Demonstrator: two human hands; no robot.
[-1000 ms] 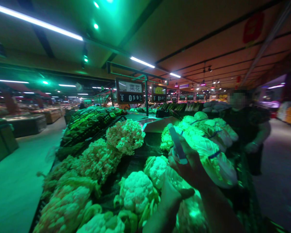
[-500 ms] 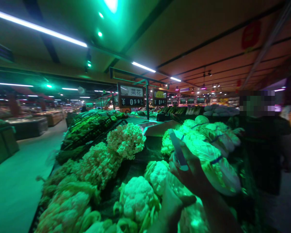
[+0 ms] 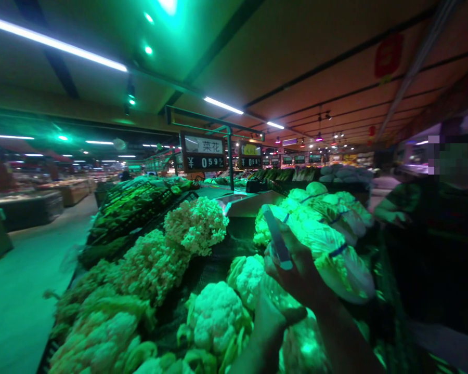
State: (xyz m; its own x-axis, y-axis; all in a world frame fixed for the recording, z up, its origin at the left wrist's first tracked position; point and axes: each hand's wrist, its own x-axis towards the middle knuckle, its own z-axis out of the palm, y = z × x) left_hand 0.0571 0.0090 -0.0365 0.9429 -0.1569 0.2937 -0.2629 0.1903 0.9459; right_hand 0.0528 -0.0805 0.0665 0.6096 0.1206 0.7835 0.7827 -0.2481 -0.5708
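My right hand (image 3: 294, 259) is closed around a slim, flat, pale bar-shaped item (image 3: 276, 236), tilted up to the left; its kind is unclear. Below it, my left hand (image 3: 271, 314) is over the cauliflowers, thumb stretched right and apart from its blurred fingers. A shiny, pale wrapped-looking vegetable (image 3: 306, 348) lies beneath the left thumb, partly covered by my right forearm. Beside the left hand sits a white cauliflower (image 3: 218, 314) with green leaves. Another cauliflower (image 3: 247, 278) is just behind it, near the left fingertips.
Loose-headed cauliflowers (image 3: 152, 265) are heaped on the left, and napa cabbages (image 3: 343, 259) with blue bands on the right. Price signs (image 3: 203, 150) hang from a post (image 3: 230, 161) behind. A person (image 3: 432, 244) stands right of the stand. An aisle (image 3: 42, 259) runs along the left.
The view has turned slightly right, so the stand and both hands shift left in it. The person at the right now has a forearm raised toward the cabbages. My grip looks the same.
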